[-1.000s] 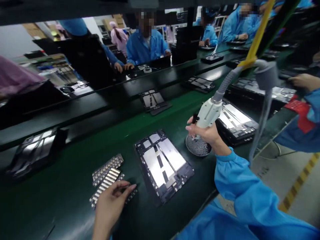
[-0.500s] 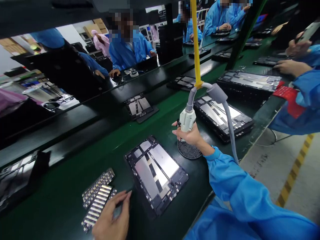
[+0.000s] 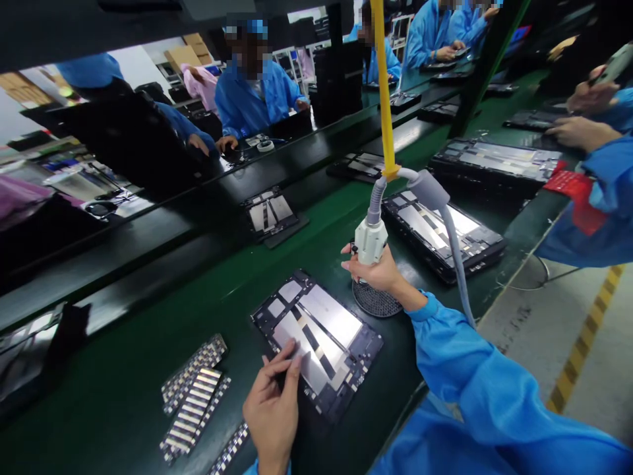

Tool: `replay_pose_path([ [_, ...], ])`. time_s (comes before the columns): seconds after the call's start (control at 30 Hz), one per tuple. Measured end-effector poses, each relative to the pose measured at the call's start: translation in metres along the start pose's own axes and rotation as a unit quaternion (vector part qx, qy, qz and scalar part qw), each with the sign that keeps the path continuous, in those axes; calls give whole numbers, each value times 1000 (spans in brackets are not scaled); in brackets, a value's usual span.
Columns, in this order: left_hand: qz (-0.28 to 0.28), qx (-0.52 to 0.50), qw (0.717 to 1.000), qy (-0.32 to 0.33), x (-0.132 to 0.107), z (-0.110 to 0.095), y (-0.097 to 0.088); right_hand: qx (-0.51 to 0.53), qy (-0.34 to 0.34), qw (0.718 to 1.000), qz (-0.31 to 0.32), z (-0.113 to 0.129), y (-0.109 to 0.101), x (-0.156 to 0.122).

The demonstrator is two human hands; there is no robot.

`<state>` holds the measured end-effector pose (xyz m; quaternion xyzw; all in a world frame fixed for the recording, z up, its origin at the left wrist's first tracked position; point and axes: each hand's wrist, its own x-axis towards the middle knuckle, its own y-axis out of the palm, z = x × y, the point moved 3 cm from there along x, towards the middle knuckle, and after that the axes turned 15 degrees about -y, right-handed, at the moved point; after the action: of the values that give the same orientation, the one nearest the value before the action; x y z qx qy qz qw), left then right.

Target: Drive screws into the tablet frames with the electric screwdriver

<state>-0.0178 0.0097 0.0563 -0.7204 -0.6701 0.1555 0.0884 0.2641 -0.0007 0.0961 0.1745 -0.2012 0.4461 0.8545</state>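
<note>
My right hand [image 3: 380, 269] is wrapped round a white electric screwdriver [image 3: 370, 239], whose grey cord loops through a yellow strap. The screwdriver stands over a round black perforated tray [image 3: 378, 300]; its tip is hidden by my hand. An opened tablet [image 3: 324, 333], with silver battery panels and a black flex strip showing, lies in front of me. My left hand [image 3: 271, 402] is over its left edge, thumb and fingertips pinched together; whatever is between them is too small to make out. Panels of small circuit boards [image 3: 190, 415] lie left of that hand, with a narrow board strip [image 3: 231, 450] below.
More opened tablets lie along the green bench: one at back left [image 3: 270, 214], a stacked one at right [image 3: 440, 231], another at far left [image 3: 30, 363]. Co-workers in blue sit across and at right [image 3: 613, 178]. The grey cord [image 3: 455, 264] hangs beside my right forearm.
My left hand has moved right and up from beside the circuit boards to the tablet's left edge. The tablet has shifted slightly right. A board strip has come into view. My right hand stays almost still.
</note>
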Motion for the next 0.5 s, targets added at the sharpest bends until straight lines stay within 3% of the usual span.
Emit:
replay_pose_path([
  [0.13, -101, -15, 995, -19, 4, 3, -24, -12, -8, 1000, -21, 18, 1, -2],
  [0.23, -126, -35, 991, -43, 11, 8, -37, 14, -26, 999, -22, 40, 19, -3],
  [0.37, -115, -32, 992, -30, 19, 13, -42, 75, 2, 993, 93, 54, 76, -11],
  [0.5, -117, -18, 993, -6, 22, 20, -47, 78, 28, 979, 185, 42, 132, -21],
])
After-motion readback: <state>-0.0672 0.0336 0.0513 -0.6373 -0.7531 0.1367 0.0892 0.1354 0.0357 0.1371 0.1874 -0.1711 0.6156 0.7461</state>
